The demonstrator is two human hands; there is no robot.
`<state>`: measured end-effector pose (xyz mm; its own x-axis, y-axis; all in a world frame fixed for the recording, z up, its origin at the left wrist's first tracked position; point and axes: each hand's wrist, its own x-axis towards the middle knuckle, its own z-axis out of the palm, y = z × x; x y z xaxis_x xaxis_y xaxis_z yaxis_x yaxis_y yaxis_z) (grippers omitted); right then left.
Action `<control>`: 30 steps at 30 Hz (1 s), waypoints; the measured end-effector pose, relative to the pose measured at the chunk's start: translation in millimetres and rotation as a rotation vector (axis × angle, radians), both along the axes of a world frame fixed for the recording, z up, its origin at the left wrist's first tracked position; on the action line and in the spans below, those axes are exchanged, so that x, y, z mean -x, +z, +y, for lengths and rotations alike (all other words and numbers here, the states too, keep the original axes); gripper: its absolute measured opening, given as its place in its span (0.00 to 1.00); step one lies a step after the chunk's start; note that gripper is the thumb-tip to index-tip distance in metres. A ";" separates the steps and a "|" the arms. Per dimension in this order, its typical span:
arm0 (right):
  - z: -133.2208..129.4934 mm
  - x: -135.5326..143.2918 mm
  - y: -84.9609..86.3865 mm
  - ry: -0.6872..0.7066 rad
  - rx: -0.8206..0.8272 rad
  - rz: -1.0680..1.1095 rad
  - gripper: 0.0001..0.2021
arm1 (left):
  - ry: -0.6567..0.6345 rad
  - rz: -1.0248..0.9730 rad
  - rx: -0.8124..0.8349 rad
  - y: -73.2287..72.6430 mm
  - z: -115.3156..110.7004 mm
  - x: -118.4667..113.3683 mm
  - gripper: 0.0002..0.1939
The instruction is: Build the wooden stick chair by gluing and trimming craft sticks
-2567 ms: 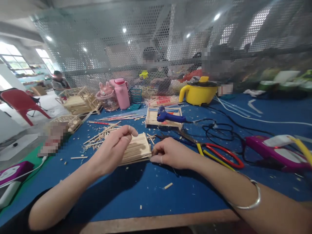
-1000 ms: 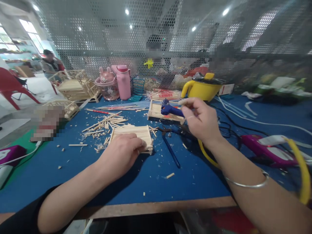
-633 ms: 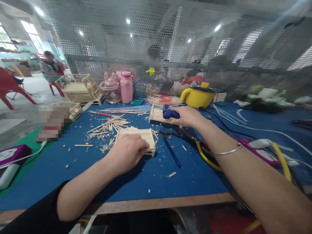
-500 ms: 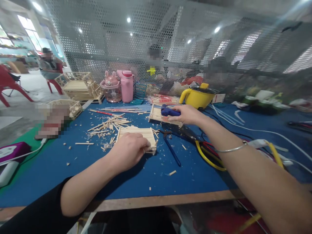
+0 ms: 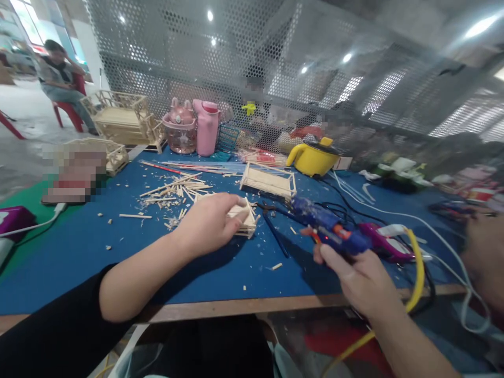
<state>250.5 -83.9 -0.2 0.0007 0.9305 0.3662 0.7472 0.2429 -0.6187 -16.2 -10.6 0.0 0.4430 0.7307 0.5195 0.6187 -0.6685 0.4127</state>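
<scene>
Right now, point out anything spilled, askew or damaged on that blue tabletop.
The loose sticks lie in a crisscrossed heap beyond the left hand, with offcuts scattered over the blue tabletop. It looks untidy; I see no clear damage.

Perforated screen behind blue table

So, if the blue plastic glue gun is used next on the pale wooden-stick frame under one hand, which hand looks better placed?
Right, most likely: the right hand grips the glue gun, while the left hand partly covers the wooden-stick frame and seems better placed to steady it.
</scene>
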 end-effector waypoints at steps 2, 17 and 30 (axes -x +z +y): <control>-15.8 6.0 -9.4 -0.002 -0.041 -0.065 0.19 | 0.103 -0.119 -0.021 3.1 6.7 7.0 0.15; -25.3 13.3 -27.4 0.124 -0.055 -0.167 0.21 | 0.419 -0.361 0.121 -8.3 45.2 32.6 0.17; -21.8 15.7 -29.1 0.124 -0.076 -0.214 0.21 | 0.404 -0.219 0.235 -8.8 42.7 29.9 0.20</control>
<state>234.8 -105.6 -29.3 -0.1969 0.8886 0.4143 0.8208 0.3805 -0.4261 -46.1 32.1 -8.8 -0.0001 0.9293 0.3693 0.6905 -0.2670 0.6722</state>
